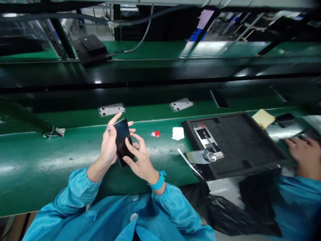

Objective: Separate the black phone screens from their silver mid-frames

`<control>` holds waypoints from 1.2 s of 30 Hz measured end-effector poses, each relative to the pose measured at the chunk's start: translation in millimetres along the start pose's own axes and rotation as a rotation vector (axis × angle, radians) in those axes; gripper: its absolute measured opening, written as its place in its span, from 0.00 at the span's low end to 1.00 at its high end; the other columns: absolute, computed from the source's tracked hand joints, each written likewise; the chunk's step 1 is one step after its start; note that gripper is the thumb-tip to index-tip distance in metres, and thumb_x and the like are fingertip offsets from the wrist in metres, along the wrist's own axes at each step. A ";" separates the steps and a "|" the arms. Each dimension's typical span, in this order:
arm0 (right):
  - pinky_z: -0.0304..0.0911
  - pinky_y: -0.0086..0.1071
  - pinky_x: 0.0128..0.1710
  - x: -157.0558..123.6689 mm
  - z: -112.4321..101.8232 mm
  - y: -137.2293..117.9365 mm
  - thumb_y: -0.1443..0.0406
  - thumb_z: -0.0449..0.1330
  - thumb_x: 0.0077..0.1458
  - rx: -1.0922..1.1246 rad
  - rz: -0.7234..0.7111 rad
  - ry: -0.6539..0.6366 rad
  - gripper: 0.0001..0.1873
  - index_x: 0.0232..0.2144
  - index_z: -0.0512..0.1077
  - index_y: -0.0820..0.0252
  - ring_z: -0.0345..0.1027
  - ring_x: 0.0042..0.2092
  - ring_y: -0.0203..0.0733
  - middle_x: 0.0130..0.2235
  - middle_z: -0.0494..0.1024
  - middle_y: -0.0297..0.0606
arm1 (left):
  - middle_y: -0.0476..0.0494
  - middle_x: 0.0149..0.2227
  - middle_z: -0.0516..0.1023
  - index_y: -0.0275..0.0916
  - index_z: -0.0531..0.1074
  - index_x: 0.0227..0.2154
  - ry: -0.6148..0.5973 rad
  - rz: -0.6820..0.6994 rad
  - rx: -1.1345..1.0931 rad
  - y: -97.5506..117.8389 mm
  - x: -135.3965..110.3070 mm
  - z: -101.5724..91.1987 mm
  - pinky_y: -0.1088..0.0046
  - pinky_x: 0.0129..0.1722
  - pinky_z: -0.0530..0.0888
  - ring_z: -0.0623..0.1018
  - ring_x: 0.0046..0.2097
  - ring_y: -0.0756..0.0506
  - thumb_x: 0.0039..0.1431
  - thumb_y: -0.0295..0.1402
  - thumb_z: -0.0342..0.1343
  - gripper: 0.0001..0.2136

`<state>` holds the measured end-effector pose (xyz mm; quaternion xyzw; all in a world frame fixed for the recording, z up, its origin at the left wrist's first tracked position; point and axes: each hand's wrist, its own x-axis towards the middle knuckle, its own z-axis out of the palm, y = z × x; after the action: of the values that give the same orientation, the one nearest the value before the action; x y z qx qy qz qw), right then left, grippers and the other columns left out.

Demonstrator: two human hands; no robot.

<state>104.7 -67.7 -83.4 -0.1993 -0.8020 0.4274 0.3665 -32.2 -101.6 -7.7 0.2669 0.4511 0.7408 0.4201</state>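
Centre frame: left hand (109, 145) and right hand (142, 162), fingers clamped on a dark phone (122, 139), inspect it above the worktop (50, 160); turning needs edge grip.

left hand (109, 147): curled grip, index raised | right hand (141, 161): fingers bent, thumb forward

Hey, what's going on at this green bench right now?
A person in a blue smock holds a dark phone over the green bench. The left hand grips its edge, and the right hand supports it with a thumb on the glass. Two metal frames lie on the belt behind. A black tray sits to the right, where a co-worker's hand rests.
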 end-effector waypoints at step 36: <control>0.73 0.30 0.32 25.3 -37.3 -29.7 0.30 0.59 0.60 0.636 0.450 -0.040 0.37 0.34 0.76 0.57 0.71 0.28 0.37 0.25 0.74 0.31 | 0.40 0.36 0.88 0.40 0.79 0.47 -0.004 -0.077 0.063 22.8 -8.5 1.2 0.63 0.37 0.86 0.88 0.34 0.40 0.66 0.66 0.55 0.32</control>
<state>116.4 -48.0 -34.5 -0.2384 -0.5728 0.7281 0.2915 -35.7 -113.9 13.1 0.2639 0.4834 0.7089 0.4408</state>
